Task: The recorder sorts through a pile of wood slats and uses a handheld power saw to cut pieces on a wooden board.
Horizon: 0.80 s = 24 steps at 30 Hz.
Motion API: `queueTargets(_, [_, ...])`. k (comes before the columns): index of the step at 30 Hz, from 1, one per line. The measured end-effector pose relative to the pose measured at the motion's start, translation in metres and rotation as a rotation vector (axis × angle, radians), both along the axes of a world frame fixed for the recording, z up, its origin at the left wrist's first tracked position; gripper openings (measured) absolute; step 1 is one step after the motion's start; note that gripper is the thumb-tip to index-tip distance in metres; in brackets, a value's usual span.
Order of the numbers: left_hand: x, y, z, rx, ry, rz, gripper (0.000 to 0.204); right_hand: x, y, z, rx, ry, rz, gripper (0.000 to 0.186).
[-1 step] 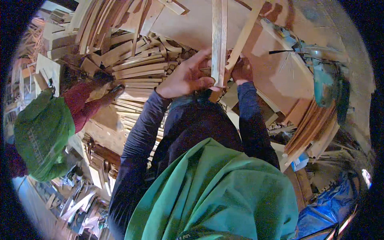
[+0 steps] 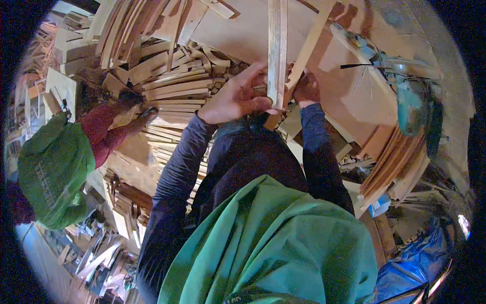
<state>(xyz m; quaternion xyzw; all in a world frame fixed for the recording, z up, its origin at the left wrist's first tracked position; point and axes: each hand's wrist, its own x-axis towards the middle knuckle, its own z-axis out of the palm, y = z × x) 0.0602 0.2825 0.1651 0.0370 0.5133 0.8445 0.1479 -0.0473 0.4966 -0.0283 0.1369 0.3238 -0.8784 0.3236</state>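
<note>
My left hand (image 2: 233,97) is closed around the lower end of a long wooden strip (image 2: 277,50), its thumb against the near edge. The strip has a worn, greyish face and stands away from me toward the top of the view. Beside it, my right hand (image 2: 307,89) grips the lower end of a second, paler wooden strip (image 2: 312,43), which slants off to the upper right. The two strips come close together at my hands. Some fingers of both hands are hidden behind the wood.
Stacked wooden strips (image 2: 177,91) lie to the left, below a co-worker (image 2: 55,172) with maroon sleeves and a green garment. A wide pale board (image 2: 228,35) lies ahead. To the right are a teal machine (image 2: 409,104), a strip bundle (image 2: 395,157) and a blue plastic sheet (image 2: 417,263).
</note>
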Motion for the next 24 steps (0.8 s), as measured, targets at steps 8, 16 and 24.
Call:
queueTargets(8, [0.002, -0.001, -0.012, -0.04, -0.014, 0.046, 0.069, -0.005, 0.004, -0.009, 0.242, 0.18, 0.184, 0.046])
queueTargets(16, [0.017, -0.001, -0.066, -0.063, -0.102, 0.159, 0.059, -0.004, 0.003, -0.018, 0.089, -0.146, 0.005, 0.049])
queueTargets(24, [0.035, 0.007, -0.097, -0.164, -0.087, 0.166, 0.047, -0.008, 0.003, -0.025, 0.085, -0.046, 0.044, 0.041])
